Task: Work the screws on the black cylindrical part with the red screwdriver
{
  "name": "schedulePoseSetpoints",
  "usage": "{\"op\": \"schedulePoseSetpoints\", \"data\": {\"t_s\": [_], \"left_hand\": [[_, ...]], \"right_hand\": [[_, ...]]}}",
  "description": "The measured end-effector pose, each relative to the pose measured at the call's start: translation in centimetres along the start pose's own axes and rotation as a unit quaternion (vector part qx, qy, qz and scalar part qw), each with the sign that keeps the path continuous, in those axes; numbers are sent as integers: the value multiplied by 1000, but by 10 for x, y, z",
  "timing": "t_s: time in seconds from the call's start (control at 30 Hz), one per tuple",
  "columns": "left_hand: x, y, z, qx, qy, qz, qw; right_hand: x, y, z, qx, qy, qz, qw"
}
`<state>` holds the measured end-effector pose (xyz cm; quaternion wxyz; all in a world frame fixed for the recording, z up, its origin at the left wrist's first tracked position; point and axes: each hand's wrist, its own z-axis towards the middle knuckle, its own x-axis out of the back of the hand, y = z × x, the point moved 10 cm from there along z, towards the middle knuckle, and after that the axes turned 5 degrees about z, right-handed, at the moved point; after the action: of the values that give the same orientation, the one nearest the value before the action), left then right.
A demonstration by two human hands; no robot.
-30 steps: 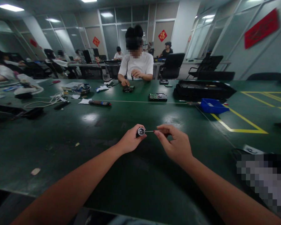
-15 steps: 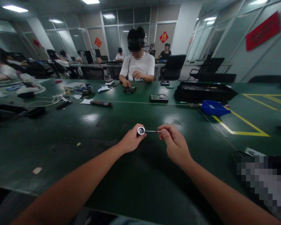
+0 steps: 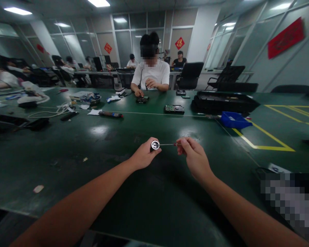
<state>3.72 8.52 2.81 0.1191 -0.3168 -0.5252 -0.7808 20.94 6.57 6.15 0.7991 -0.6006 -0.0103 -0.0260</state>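
Observation:
My left hand (image 3: 143, 155) is wrapped round a dark cylinder with a silver-rimmed round end (image 3: 155, 145); small parts show inside the rim, but I cannot make out their kind. My right hand (image 3: 194, 154) pinches the reddish handle of a thin screwdriver (image 3: 167, 144). The screwdriver's metal shaft runs level from the right fingers to the cylinder's open end, and its tip reaches the inside of the rim. Both hands are held above the green table (image 3: 113, 192), close to its near edge.
Across the table a person in white (image 3: 151, 73) handles a small circuit board (image 3: 142, 99). A hard drive (image 3: 174, 109), a blue bin (image 3: 235, 120) and a long black tray (image 3: 224, 99) lie at the far right. A pen-shaped electric screwdriver (image 3: 110, 114) and cables (image 3: 58, 110) lie left.
My right hand has drawn back slightly to the right along the screwdriver, and more of its reddish handle shows. My left hand keeps the cylinder in nearly the same place.

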Motion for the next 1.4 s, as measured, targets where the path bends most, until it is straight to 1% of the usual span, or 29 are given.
{"op": "schedulePoseSetpoints", "data": {"t_s": [0.07, 0.27, 0.4, 0.5, 0.73, 0.83, 0.93, 1.03, 1.13, 1.2, 1.3, 1.4], "left_hand": [[1, 0, 0, -5, 5, 5, 1000], [2, 2, 0, -13, 7, 14, 1000], [0, 3, 0, -19, 3, 25, 999], [-1, 3, 0, -20, 1, 28, 999], [-3, 2, -1, -17, -6, 0, 1000], [-5, 3, -1, -18, -15, 4, 1000], [-4, 3, -1, -18, -8, 2, 1000], [-3, 1, -1, -16, -4, 3, 1000], [-3, 1, -1, -19, -4, 2, 1000], [-3, 1, -1, -15, -2, -2, 1000], [-2, 0, -1, -7, 2, -10, 1000], [-1, 0, -2, -7, 5, -9, 1000]], "right_hand": [[-3, -11, -4, 26, -11, -64, 998], [-4, -33, -15, 92, 6, -214, 972], [-6, -40, -16, 119, 4, -268, 956], [-10, -43, -17, 128, -5, -288, 949], [-24, -43, -25, 146, -56, -260, 953], [-25, -44, -27, 157, -54, -262, 951], [-24, -45, -27, 162, -46, -258, 951], [-25, -47, -28, 170, -55, -247, 952], [-24, -44, -28, 157, -46, -237, 958], [-19, -39, -26, 137, -24, -206, 969], [-12, -29, -21, 106, 8, -108, 988], [-8, -16, -14, 63, 29, -31, 997]]}}
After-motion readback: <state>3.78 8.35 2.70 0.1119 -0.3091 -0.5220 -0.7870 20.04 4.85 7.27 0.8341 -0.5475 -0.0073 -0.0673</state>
